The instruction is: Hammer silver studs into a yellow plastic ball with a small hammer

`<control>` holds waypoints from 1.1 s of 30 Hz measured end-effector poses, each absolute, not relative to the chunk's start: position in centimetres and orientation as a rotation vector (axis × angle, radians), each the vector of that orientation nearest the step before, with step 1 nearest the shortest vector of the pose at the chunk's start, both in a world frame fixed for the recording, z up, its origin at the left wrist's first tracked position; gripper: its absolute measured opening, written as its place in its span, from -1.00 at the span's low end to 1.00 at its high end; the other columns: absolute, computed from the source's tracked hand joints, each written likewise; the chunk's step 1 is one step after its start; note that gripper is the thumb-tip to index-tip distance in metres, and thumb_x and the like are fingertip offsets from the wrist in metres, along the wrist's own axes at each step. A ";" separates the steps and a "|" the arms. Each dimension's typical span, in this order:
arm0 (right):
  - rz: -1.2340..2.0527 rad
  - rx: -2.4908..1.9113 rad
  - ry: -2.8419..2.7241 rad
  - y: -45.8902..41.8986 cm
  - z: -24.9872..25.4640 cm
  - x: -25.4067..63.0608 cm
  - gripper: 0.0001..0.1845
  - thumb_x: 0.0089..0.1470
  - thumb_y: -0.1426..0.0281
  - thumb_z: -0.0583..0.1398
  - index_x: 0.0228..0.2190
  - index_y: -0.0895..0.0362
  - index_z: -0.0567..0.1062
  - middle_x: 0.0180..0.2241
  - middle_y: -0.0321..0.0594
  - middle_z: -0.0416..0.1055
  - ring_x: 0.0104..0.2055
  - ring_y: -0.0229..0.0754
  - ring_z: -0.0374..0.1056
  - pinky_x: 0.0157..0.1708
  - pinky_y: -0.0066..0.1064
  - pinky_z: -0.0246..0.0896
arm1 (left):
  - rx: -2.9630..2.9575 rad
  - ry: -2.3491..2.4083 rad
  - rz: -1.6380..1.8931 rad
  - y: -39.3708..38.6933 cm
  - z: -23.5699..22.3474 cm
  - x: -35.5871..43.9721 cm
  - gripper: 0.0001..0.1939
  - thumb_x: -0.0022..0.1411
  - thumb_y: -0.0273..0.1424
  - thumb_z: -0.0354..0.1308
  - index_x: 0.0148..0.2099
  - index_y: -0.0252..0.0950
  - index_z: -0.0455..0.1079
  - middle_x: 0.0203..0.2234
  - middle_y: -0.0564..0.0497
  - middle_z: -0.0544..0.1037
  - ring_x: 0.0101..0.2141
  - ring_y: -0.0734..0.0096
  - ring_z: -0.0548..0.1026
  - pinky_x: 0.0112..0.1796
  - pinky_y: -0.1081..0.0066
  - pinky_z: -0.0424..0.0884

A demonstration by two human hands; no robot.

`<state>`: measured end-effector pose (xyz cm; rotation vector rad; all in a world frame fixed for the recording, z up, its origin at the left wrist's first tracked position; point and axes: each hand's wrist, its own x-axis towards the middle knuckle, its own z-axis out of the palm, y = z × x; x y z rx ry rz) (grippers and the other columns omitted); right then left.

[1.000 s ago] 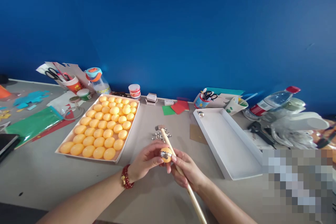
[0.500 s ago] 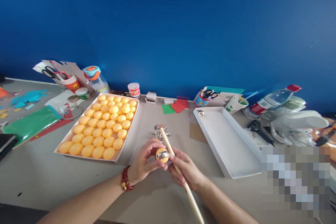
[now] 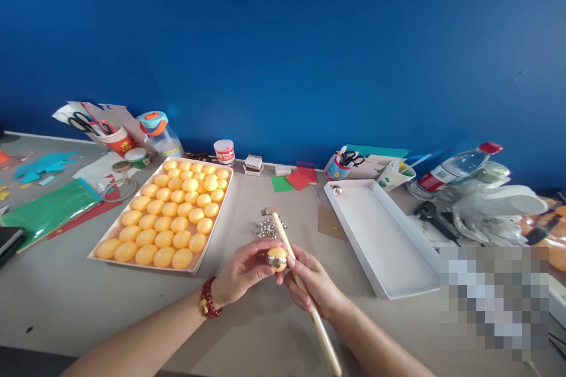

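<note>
Blue wall at the back, grey counter below it. Our left grip is narrowed around an orange ball with a silvery band across it. Our right grip is wrapped round the handle of a wooden-handled hammer, thumb right up by the ball; can't tell if it's actually touching. Hammer head's just beyond both grips, next to a heap of shiny bits, and we can't say whether it rests on them.

So what could bite us? Probably the ball first: it's round and likely slick, so if our left fingers loosen, it could roll away. Squeeze too hard and it may dent, guessing it's hollow. Any twist of the handle might bump the ball or scatter the heap. The band could peel too, if whatever holds it is weak. Box of balls left of our left grip looks safe unless our forearm drifts into it. White tray right of our right grip has a shiny piece in its far corner; a knock could shift that.
</note>
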<state>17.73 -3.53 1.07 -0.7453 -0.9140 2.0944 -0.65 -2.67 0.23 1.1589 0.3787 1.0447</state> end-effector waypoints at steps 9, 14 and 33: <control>1.948 -0.862 -1.014 -3.6 0.5 18.0 -0.62 0.13 0.19 0.26 -0.16 0.15 0.29 -0.43 -0.31 0.47 -0.82 -0.54 0.07 -0.87 -0.67 -0.10 | 1.306 0.527 1.109 -2.4 -0.1 -1.1 -0.72 0.23 -0.34 0.22 0.00 -0.21 0.47 0.01 -0.16 0.36 -0.03 0.17 0.42 -0.09 0.23 0.46; 1.910 -0.906 -1.071 -3.6 0.5 18.1 -0.58 0.10 0.15 0.27 -0.18 0.14 0.27 -0.44 -0.31 0.47 -0.82 -0.52 0.07 -0.87 -0.64 -0.09 | 1.225 0.526 1.081 -2.5 -0.1 -1.0 -0.59 0.27 -0.38 0.18 0.16 -0.14 0.33 0.02 -0.15 0.43 -0.07 0.20 0.47 -0.08 0.20 0.46; 1.925 -0.898 -1.043 -4.0 0.7 17.5 -0.57 0.09 0.13 0.27 -0.17 0.13 0.28 -0.58 -0.44 0.35 -0.82 -0.49 0.04 -0.87 -0.63 -0.06 | 1.694 0.752 1.173 -3.5 0.4 -0.7 -0.56 0.21 -0.45 0.20 0.14 -0.22 0.31 0.05 -0.19 0.36 0.05 0.09 0.36 -0.09 0.23 0.49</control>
